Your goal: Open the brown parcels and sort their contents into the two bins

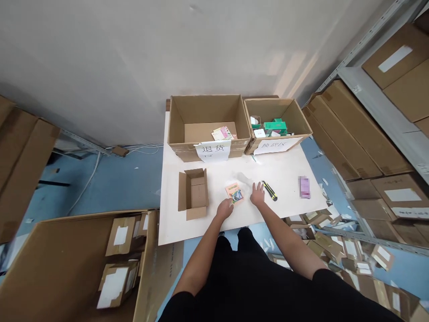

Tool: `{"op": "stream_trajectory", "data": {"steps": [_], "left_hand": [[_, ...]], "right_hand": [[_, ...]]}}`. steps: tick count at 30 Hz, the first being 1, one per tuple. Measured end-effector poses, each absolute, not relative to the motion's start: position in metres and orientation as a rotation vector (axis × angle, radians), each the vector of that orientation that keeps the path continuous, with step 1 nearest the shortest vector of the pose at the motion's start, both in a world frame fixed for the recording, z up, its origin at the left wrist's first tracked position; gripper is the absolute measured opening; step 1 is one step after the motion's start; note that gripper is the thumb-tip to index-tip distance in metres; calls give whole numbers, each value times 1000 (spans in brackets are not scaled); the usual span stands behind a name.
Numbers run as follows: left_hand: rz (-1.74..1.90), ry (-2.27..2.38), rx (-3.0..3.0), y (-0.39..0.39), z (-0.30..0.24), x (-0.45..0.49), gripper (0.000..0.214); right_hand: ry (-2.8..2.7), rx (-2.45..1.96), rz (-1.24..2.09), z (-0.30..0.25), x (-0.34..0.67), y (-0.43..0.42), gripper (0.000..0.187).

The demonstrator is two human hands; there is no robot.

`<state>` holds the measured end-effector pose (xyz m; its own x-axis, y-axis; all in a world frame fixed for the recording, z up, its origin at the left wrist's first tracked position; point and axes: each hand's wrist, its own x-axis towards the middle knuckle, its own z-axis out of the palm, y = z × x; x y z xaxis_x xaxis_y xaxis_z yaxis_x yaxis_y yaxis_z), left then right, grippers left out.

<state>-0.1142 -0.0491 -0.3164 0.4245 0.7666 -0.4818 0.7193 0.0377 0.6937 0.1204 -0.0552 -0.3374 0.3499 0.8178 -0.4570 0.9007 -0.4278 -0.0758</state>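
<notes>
Printed packet [234,193] touches my left hand [224,209], half-open on the desk [284,176]; my right hand [257,194] lies open near a utility knife [270,191]. Left carton [204,118] and right carton [268,111] already hold goods.

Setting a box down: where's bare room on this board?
Bare board lies between the knife and the packet, and below the packet. Crowded: the middle, where the left hand touches the booklet and the right hand sits beside the knife, plus the small box.
</notes>
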Motion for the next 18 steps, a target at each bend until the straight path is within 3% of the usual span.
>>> {"op": "stream_trajectory", "data": {"steps": [4,13,18], "left_hand": [[-21,1410,1499,-40,-352,-94,16],[165,1806,1017,-40,-393,-66,36],[409,1744,950,-45,-374,-49,29]], "right_hand": [[2138,2150,-733,-345,96,-61,79],[1884,1897,-1162,-392,95,-64,88],[1945,1986,-1628,-386,113,-49,73]]}}
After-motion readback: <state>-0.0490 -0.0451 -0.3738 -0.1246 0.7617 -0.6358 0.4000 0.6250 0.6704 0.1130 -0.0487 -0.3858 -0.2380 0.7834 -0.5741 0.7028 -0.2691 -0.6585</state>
